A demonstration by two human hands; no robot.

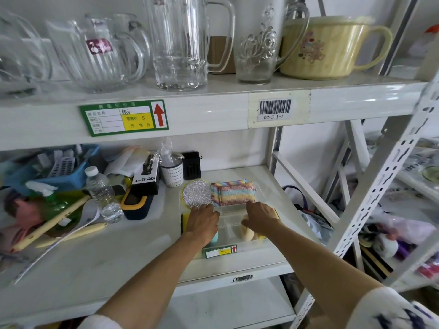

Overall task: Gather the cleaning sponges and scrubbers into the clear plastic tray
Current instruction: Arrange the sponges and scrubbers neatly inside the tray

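I judge it nearly done — scrubbers (234,194) fill the clear tray (261,186) at lower centre, my left hand (203,220) and right hand (261,216) both flat, gripping nothing.

**Shelf count**

2 hands: left (203,220), right (260,216). 1 clear tray (266,200). In it show 1 silver round scrubber (196,194), 1 rainbow-striped cloth pad (234,193), 1 yellow sponge (185,222) and 1 beige sponge (247,230); others may be hidden under the hands. Beside it: 1 water bottle (101,189), 1 blue basket (64,174), 1 spray-bottle box (146,178). On the upper shelf: 1 yellow cup (325,47); glass pitchers too overlapped to count.
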